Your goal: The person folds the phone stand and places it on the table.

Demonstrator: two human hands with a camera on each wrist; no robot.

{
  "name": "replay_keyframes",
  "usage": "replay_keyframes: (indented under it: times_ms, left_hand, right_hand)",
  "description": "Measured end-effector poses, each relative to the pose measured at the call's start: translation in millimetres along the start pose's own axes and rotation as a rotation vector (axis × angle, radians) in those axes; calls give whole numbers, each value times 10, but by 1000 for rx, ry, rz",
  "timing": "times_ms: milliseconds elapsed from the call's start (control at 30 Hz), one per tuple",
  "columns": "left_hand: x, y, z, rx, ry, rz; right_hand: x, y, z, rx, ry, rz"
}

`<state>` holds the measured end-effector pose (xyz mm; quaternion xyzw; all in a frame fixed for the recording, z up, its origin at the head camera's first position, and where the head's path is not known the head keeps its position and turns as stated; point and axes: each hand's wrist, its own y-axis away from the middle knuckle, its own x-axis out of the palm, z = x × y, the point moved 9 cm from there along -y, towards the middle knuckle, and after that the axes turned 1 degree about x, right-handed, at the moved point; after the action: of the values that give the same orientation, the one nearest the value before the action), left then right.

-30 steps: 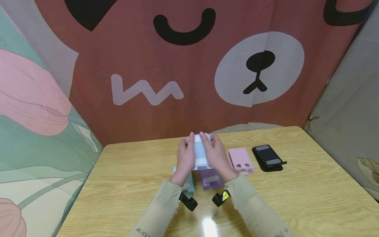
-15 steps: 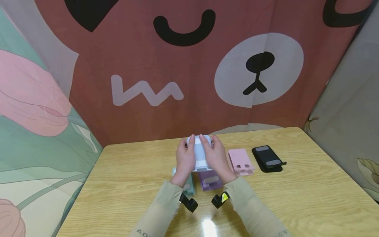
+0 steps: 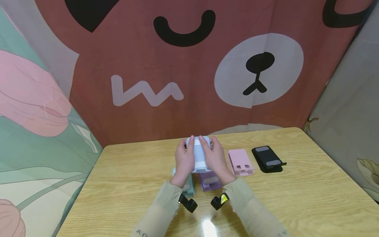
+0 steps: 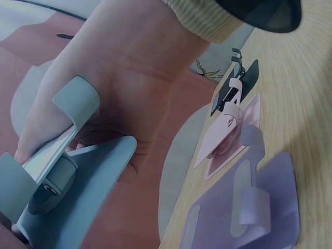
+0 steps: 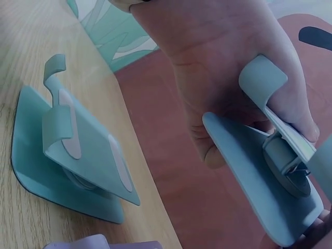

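Both hands hold a light-blue folding phone stand [image 3: 199, 154] above the table, one at each side. My left hand [image 3: 185, 159] grips its left edge, thumb along the top plate. On the opposite edge, my right hand [image 3: 216, 156] grips likewise with its thumb on top. The right wrist view shows the stand's base plate [image 5: 259, 176], hinge and curled lip, with the plates apart at an angle. Below the hands lie a teal phone stand [image 5: 88, 150] and a purple phone stand [image 4: 249, 202], both partly covered in the head view. The fingers under the base are mostly hidden.
A pink phone stand [image 3: 240, 161] and a black phone stand [image 3: 267, 159] lie to the right on the wooden table [image 3: 124, 184]. A printed cloth [image 3: 142, 121] hangs behind the table's back edge. Wrist cameras [image 3: 188, 203] sit under both sleeves.
The hands and the light-blue stand sit slightly lower in the head view, as does the whole scene. The grip on the stand looks the same.
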<state>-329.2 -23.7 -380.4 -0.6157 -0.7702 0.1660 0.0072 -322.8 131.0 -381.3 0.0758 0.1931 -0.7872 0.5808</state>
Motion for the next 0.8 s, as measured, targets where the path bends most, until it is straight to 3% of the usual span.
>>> replay_keyframes:
  times_ms: [167,400,667,800]
  left_hand:
    - [-81,-40,-28,1,4,12]
    - [-346,-147,-28,-26,-32,-12]
    - [-662,-271,94,-110,-47,11]
    - [-836,-306,198,-141,-95,21]
  right_hand:
    - [33,-18,-11,52,-69,83]
    - [15,-64,-93,155,-199,182]
    - [-24,-98,-122,151,-137,201]
    - [-34,-111,-111,120,-82,216]
